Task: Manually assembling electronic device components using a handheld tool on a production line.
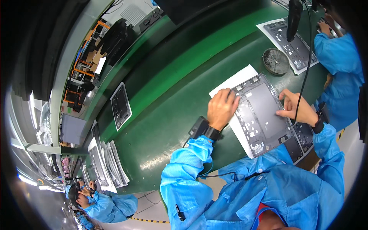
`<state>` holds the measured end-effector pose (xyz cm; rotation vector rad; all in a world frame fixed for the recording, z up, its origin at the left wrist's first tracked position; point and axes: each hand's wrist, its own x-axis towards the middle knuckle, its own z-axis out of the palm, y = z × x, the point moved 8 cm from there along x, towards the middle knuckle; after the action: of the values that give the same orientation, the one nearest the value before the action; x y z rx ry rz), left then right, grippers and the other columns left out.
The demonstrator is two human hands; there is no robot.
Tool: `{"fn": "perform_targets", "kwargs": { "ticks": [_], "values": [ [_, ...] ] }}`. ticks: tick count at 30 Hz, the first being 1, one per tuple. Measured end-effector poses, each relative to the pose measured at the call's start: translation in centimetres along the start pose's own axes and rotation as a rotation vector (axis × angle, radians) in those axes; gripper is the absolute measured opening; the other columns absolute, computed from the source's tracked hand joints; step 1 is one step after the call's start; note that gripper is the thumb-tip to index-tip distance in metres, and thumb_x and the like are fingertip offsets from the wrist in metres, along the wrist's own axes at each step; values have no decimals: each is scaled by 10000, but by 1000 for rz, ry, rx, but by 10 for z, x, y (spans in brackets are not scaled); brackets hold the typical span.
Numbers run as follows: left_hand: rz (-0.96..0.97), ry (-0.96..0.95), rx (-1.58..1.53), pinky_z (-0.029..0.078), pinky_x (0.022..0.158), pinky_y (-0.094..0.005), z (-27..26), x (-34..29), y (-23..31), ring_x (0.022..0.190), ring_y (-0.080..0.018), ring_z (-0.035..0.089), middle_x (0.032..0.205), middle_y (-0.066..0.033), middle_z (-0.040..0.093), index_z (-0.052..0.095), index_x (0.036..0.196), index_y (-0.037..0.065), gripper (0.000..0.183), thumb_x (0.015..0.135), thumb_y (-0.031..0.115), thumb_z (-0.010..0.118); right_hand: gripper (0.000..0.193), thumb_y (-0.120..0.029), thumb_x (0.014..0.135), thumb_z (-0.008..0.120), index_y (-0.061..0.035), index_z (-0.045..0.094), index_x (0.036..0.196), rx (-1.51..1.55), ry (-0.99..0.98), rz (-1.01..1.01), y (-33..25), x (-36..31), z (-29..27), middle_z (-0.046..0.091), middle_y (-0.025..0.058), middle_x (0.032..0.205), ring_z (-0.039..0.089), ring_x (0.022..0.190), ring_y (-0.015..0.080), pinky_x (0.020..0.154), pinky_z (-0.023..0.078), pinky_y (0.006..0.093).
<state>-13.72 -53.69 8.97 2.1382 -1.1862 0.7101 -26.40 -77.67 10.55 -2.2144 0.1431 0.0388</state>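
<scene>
A grey tablet back housing (264,111) with many small white and black pieces inside lies tilted on white paper (234,132) at the green bench's near edge. My left hand (221,109) lies over its upper left edge, palm down. The fingertips rest on the frame, and whatever is beneath them is hidden. At the opposite long edge, my right hand (301,109) has thumb and forefinger apart, the thumb over the panel and the forefinger near the rim. The other right-hand fingers curl partly out of sight. A black cable passes in front of that hand.
A round grey ribbed dish (275,61) stands beyond the housing. Another housing (291,44) lies by a co-worker in blue (341,57) at right. Farther left are a dark tablet part (120,106) and stacked sheets (111,163). Another housing (305,136) sits below my right hand.
</scene>
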Motion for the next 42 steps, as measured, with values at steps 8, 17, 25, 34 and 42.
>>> {"fn": "perform_targets", "kwargs": {
  "ticks": [8,17,25,34,42],
  "values": [
    [-387,-301,44,410,913,-449,-11,-2,-55,1088,-372,527,1113,-185,554,639,1046,5,254,880,168,741,439,-113,759,872,-31,546,1042,-114,50,-114,8,7,7,605,90,595,623,535,242,543,454,371],
    [-928,-156,-1045,497,970,-334,12,5,-90,1118,-195,555,1258,-91,540,351,1453,82,668,903,-42,710,379,-208,831,838,-23,593,1054,-29,176,-243,-14,57,29,650,133,644,688,618,317,573,511,427],
    [-1036,272,-575,529,888,-340,-14,51,-289,968,-214,653,1174,-152,652,405,1397,-85,676,842,-14,785,523,-144,685,861,-32,615,1134,-506,717,-239,40,12,-145,601,144,986,604,906,324,805,503,410],
    [-709,610,151,555,881,-379,-53,90,-393,956,-264,703,1063,-169,714,639,1183,-67,313,900,44,709,204,-40,721,723,-22,566,850,-639,595,-177,49,74,-129,623,154,812,634,799,382,702,510,499],
    [-654,-620,-1373,561,1000,-383,143,184,-90,1108,-284,698,1232,-212,684,574,1332,-82,442,1079,279,554,180,-17,732,688,17,574,867,-606,675,-168,48,77,-144,630,213,812,625,765,447,688,491,537]
  ]
}}
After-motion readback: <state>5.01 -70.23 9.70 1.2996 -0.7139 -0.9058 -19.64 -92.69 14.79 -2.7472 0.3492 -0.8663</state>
